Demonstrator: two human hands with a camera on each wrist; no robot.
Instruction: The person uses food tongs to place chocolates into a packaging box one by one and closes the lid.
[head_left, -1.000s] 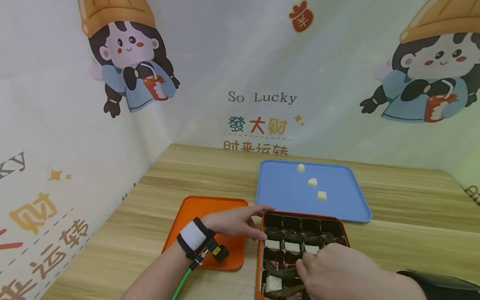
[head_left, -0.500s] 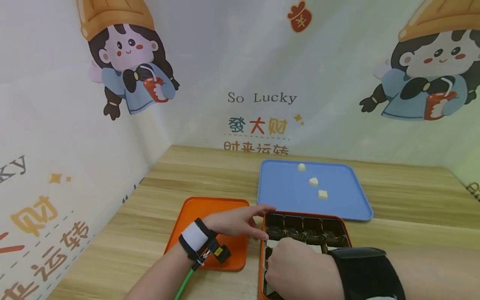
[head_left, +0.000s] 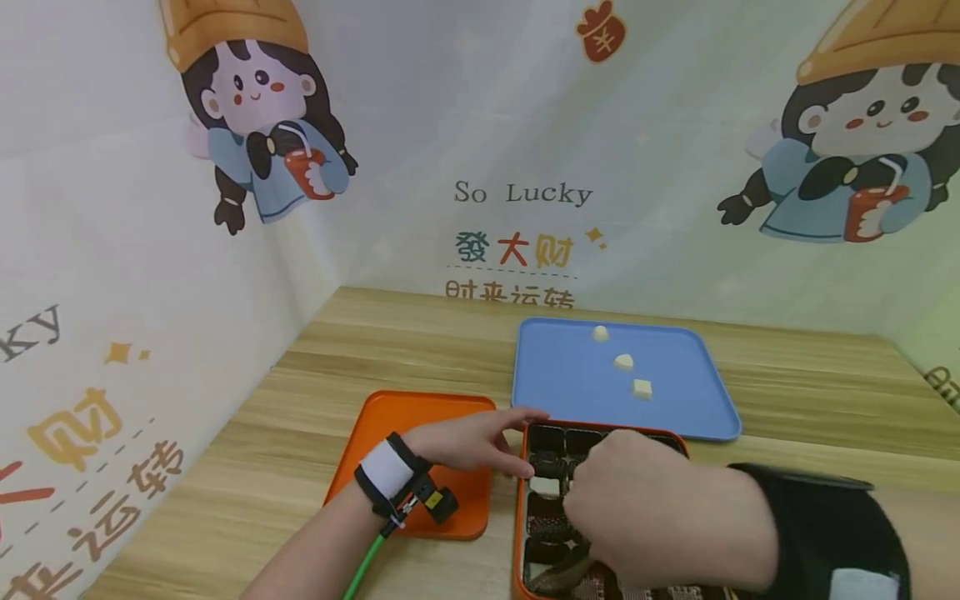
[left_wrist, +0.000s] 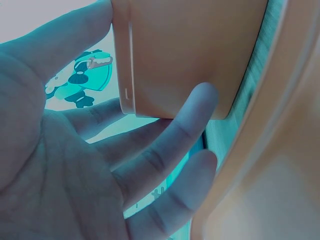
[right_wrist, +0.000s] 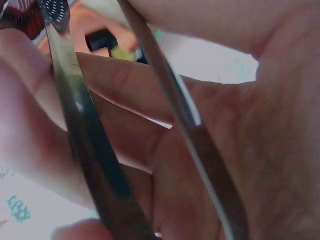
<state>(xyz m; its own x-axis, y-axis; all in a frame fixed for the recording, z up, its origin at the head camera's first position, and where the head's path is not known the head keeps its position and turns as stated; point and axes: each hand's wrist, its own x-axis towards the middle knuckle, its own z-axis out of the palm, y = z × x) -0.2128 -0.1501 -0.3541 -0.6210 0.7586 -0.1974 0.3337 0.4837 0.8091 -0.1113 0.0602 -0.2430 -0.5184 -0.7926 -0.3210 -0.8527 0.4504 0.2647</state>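
An orange-red box (head_left: 519, 533) with dark brown compartments stands at the front, right of centre. My left hand (head_left: 468, 442) rests against its left side and far left corner, fingers spread. In the left wrist view, fingertips touch the box's smooth wall (left_wrist: 170, 55). My right hand (head_left: 667, 508) is over the box, holding metal food tongs (right_wrist: 95, 135); the tongs' arms stand apart in the right wrist view. In the head view a tong arm (head_left: 562, 573) crosses the near left compartments. A white block (head_left: 544, 486) sits in a left compartment. My right hand hides much of the box.
A blue tray (head_left: 570, 375) behind the box bears a square white piece (head_left: 642, 389), a rounded triangular one (head_left: 624, 362) and a round one (head_left: 601, 333). An orange tray (head_left: 420, 404) lies under my left forearm. A printed cloth (head_left: 420, 150) hangs behind the wooden table (head_left: 300, 417).
My right hand moved left across the box and turned, then shifted back right and farther from me, with the tongs in it. My left hand has stayed at the box's corner.
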